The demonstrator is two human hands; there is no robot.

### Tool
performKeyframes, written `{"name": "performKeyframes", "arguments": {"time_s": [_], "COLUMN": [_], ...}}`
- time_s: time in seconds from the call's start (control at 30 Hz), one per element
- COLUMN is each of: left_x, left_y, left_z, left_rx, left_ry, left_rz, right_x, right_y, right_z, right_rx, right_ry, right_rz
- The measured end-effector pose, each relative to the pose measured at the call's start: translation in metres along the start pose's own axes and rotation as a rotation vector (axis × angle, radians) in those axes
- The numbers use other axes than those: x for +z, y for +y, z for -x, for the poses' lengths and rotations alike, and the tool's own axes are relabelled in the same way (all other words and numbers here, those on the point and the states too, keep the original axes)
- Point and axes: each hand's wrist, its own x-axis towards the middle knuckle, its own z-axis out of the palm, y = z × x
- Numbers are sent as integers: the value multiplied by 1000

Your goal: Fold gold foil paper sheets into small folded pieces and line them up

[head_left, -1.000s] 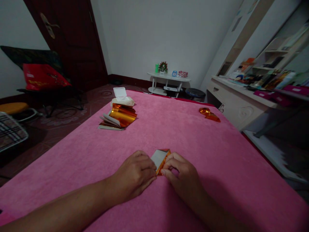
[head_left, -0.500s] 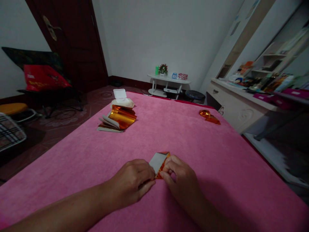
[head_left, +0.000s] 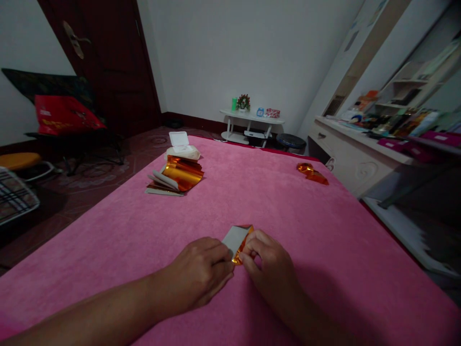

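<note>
Right hand point(head_left: 272, 264) pinches folded, glossy, grey-backed foil point(head_left: 236, 240).

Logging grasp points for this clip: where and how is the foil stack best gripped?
Probably by the grey edges of the foil stack, pinched from the left: they fan apart there, so a finger could slip between. The far side looks worse, as the white pack sits close behind.

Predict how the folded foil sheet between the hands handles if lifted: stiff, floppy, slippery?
Probably light: the foil sheet looks thin. Likely floppy where it lies flat, perhaps stiffer along the folded gold edge. That edge may be slippery, judging by its shine.
</note>
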Motion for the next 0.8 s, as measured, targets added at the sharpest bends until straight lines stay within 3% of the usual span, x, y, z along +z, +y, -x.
{"name": "performKeyframes", "arguments": {"time_s": [0.1,0.8], "left_x": [1,3], "left_y": [0,3], "left_z": [1,2], "left_rx": [-42,5], "left_ry": [-90,-135], "left_rz": [14,-15], "right_x": [-1,-3], "right_y": [-1,-3], "right_z": [0,2], "right_rx": [20,66], "right_ry": [-10,-37], "right_rz": [-6,-3]}}
